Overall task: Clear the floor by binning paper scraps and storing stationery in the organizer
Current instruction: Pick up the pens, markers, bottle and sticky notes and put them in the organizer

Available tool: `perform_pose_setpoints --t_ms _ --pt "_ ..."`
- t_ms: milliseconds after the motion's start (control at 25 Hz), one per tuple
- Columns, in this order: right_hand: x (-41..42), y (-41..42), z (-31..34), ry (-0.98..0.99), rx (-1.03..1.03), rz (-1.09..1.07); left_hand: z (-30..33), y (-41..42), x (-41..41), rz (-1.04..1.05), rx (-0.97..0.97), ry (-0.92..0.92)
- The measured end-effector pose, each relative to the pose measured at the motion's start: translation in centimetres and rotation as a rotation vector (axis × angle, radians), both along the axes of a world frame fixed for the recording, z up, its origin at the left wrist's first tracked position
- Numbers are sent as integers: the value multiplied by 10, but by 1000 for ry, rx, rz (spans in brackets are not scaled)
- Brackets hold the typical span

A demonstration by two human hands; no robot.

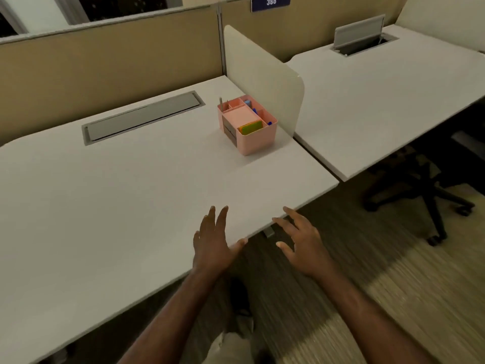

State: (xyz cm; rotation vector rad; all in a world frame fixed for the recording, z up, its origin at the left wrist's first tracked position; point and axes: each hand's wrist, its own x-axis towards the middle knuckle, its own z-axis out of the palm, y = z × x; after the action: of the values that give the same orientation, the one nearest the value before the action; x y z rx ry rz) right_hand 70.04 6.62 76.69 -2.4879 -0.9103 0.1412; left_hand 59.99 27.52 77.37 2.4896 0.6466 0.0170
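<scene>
- The pink organizer [247, 124] stood on the white bench [118, 195], towards its far right corner, just beside a pale rounded divider panel [265, 77].
- Its compartments held green and orange sticky notes [251, 127] at the front, blue pens [256, 112] along the right side, and a thin upright tool in the back left slot.
- The left hand [214, 241] hovered over the bench's near edge, palm down, its fingers [221, 216] straight and loosely spread, holding nothing.
- The right hand [301, 240] hung just off the bench edge above the striped carpet floor [393, 271], fingers [290, 212] splayed wide and empty.
- A grey cable hatch [143, 116] lay closed in the bench, well left of the organizer.
- A dark office chair [425, 190] stood under the neighbouring bench [393, 88] to the right.
</scene>
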Motion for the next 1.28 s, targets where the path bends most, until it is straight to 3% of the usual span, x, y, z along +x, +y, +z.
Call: perform_pose_setpoints --t_ms 360,560,800,1120,1280 --pt "-206 -107 -54 197 -132 -133 -28 -108 -206 -156 -27 104" --pt "-315 -173 -132 290 -113 -281 -106 -145 -306 -257 -69 126" --pt "-398 -242 -265 439 -205 -342 -253 -196 -381 -274 -149 223" --pt "-428 -293 -517 609 -238 -332 -537 -287 -418 -303 -112 485" --pt "-426 -315 -639 654 -418 -229 -677 -307 -417 -318 -44 609"
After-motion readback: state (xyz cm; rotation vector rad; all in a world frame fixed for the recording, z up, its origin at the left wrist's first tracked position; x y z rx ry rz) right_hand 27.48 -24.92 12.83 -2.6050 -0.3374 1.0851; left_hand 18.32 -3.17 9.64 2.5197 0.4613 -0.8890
